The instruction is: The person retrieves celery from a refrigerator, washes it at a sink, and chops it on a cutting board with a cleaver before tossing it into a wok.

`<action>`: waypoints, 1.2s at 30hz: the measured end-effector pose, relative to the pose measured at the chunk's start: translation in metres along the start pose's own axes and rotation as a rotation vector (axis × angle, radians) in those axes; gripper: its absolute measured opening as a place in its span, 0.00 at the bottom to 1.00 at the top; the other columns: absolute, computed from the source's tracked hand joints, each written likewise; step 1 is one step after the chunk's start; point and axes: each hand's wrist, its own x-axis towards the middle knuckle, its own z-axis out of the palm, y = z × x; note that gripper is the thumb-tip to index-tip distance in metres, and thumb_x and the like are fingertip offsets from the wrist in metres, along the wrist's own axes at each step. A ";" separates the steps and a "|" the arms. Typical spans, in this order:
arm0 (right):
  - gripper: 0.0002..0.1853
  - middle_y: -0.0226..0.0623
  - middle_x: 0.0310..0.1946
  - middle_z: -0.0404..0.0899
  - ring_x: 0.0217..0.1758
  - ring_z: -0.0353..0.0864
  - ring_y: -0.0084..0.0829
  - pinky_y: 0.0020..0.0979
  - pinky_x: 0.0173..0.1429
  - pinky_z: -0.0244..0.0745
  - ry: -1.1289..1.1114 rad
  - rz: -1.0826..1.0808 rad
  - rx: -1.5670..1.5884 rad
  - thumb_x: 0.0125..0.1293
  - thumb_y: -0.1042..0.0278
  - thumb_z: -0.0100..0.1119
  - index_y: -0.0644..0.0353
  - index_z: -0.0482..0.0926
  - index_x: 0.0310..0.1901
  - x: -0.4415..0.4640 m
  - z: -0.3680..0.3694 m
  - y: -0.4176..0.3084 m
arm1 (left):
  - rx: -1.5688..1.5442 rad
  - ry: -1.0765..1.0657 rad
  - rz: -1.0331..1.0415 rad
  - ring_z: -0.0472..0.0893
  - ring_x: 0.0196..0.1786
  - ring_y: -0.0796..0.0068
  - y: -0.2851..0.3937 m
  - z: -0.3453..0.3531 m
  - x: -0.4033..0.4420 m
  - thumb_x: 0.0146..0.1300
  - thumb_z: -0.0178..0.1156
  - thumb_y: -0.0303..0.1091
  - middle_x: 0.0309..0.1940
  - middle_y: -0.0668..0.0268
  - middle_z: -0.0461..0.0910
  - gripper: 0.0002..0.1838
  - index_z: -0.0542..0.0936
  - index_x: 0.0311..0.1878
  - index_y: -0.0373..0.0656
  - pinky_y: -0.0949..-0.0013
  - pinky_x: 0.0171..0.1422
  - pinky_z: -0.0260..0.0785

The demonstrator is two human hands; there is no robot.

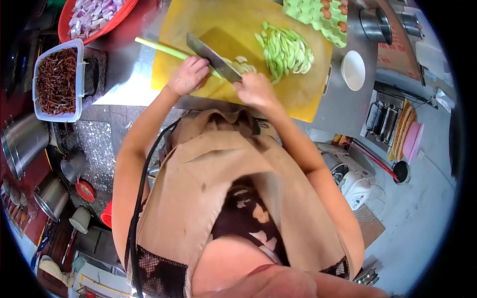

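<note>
My right hand [256,91] is closed round the handle of a cleaver [211,55], whose broad blade slants up and left over the yellow cutting board [208,20]. Beside the blade, my left hand [190,75] presses with curled fingers on a long pale green stalk [159,47]. The stalk's far end reaches past the board's left edge. A few pale slices [241,64] lie just right of the blade. Farther right on the board is a heap of slanted green slices [285,52]. The cleaver hides part of the stalk.
A red basket [63,22] of chopped purple onion stands at the upper left. Below it is a clear tub [79,82] of dark brown strips. A green egg tray [308,17], a white bowl [353,70] and a metal pot [373,26] are at the right.
</note>
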 end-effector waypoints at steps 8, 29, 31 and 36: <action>0.14 0.57 0.33 0.80 0.39 0.81 0.54 0.47 0.45 0.75 0.011 0.016 0.121 0.59 0.60 0.57 0.64 0.81 0.33 0.020 0.018 -0.002 | 0.016 -0.008 -0.023 0.74 0.46 0.57 -0.009 -0.017 -0.005 0.49 0.62 0.27 0.43 0.60 0.75 0.11 0.74 0.37 0.42 0.60 0.51 0.67; 0.13 0.54 0.27 0.79 0.32 0.80 0.55 0.50 0.39 0.76 0.283 -0.121 -0.057 0.59 0.61 0.52 0.62 0.79 0.28 -0.021 0.022 0.071 | -0.085 -0.143 0.047 0.72 0.50 0.62 0.032 0.034 0.029 0.50 0.57 0.28 0.46 0.63 0.74 0.13 0.76 0.41 0.43 0.63 0.54 0.66; 0.12 0.53 0.27 0.80 0.32 0.80 0.55 0.51 0.40 0.76 0.147 -0.013 -0.043 0.57 0.60 0.53 0.61 0.80 0.29 -0.022 0.002 0.061 | -0.075 -0.118 0.063 0.73 0.49 0.62 0.033 0.030 0.028 0.51 0.56 0.28 0.46 0.63 0.74 0.11 0.76 0.40 0.42 0.64 0.53 0.67; 0.12 0.52 0.28 0.80 0.33 0.80 0.56 0.51 0.41 0.76 0.165 -0.064 -0.060 0.56 0.61 0.53 0.62 0.80 0.30 -0.014 0.017 0.065 | -0.067 -0.098 0.078 0.73 0.49 0.63 0.033 0.032 0.023 0.53 0.54 0.29 0.45 0.63 0.74 0.10 0.76 0.39 0.42 0.65 0.52 0.68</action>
